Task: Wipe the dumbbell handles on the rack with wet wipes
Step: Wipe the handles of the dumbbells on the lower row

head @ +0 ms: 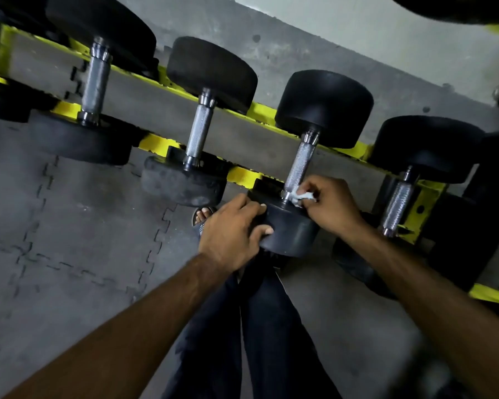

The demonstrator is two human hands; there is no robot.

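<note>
Right grip pinches my crumpled wet wipe against the lower end of the dumbbell handle; left grip clasps the near rubber head of that dumbbell.

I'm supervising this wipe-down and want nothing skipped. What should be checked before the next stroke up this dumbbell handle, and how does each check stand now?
1. Wipe in hand: ok, the right hand pinches the wet wipe.
2. Wipe on metal: ok, it touches the near end of the knurled handle.
3. Dumbbell steadied: ok, the left hand grips the near head.
4. Path up the handle free: ok, nothing covers it beyond the wipe.
5. Seated on the yellow rack: cannot tell, the hands hide the near support.
6. Wipe damp enough: cannot tell.
</note>
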